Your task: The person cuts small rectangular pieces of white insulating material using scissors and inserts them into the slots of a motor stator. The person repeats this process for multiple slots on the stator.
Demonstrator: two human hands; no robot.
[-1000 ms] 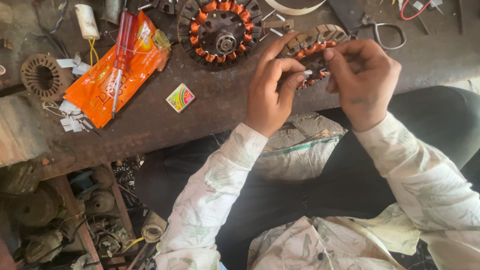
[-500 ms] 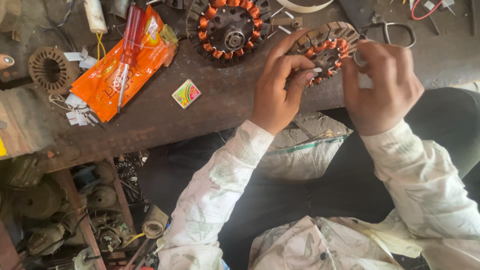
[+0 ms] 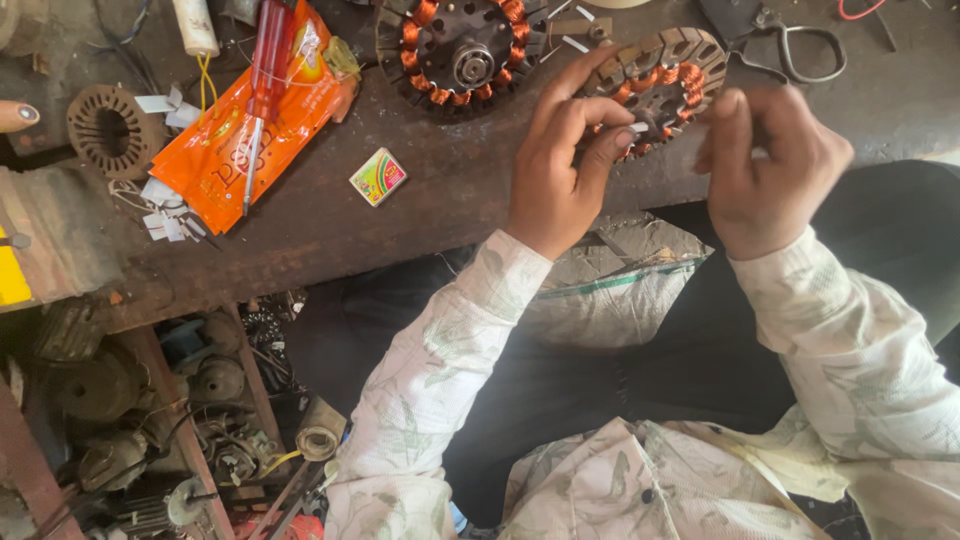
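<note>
A round motor stator (image 3: 672, 72) with copper windings rests tilted at the near edge of a dark wooden bench (image 3: 420, 210). My left hand (image 3: 565, 165) grips its left rim, with a small white strip pinched against the windings by the fingertips. On the right rim, my right hand (image 3: 770, 165) closes its fingers around the lower part. Both sleeves are pale and patterned.
A larger wound stator (image 3: 460, 42) lies behind the held one. An orange packet (image 3: 240, 130) carries a red-handled screwdriver (image 3: 262, 75). A small matchbox (image 3: 377, 176), a bare ring core (image 3: 112, 128), scissors (image 3: 790, 45) and paper scraps lie around. Old motor parts fill the shelf below left.
Both hands have shifted slightly on the small stator, which has turned a little. The view has drifted, so the bench items sit lower and nearer the left.
</note>
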